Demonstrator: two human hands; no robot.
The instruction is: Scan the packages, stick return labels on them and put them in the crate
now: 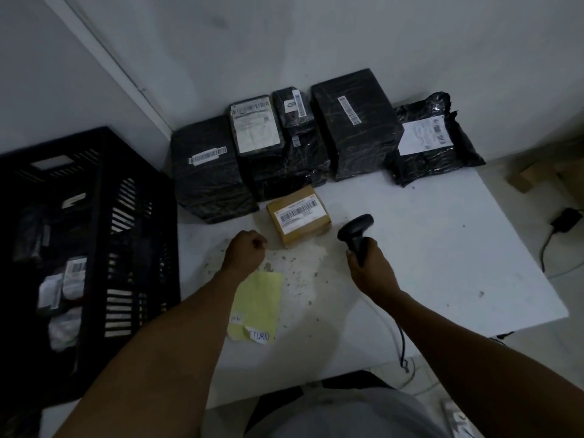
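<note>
Tabletop, white and scuffed (442,254), speckled with dark crumbs near the middle, pushed into a corner of pale walls. Black slatted plastic crate (94,235) at its left edge, several wrapped parcels with white labels lying inside. Row of black plastic-wrapped packages (205,172) along the back of the table, each with a barcode sticker; tallest black box (357,128) to the right of centre, crinkled black poly mailer (439,143) at the far right. Small brown cardboard box (298,218) in front of the row, barcode label face up, between the two hands. Pale yellow label backing sheet (257,305) near the front edge, partly hidden under the left forearm, a white "RETURN" sticker (260,337) at its lower end. Left hand (248,251) curled into a fist, just beside the brown box, nothing visible in it. Right hand (368,267) wrapped round the handle of a black barcode scanner (355,232), head tilted toward the brown box, cable trailing off the front edge. Black power adapter (567,220) on the floor, right.
</note>
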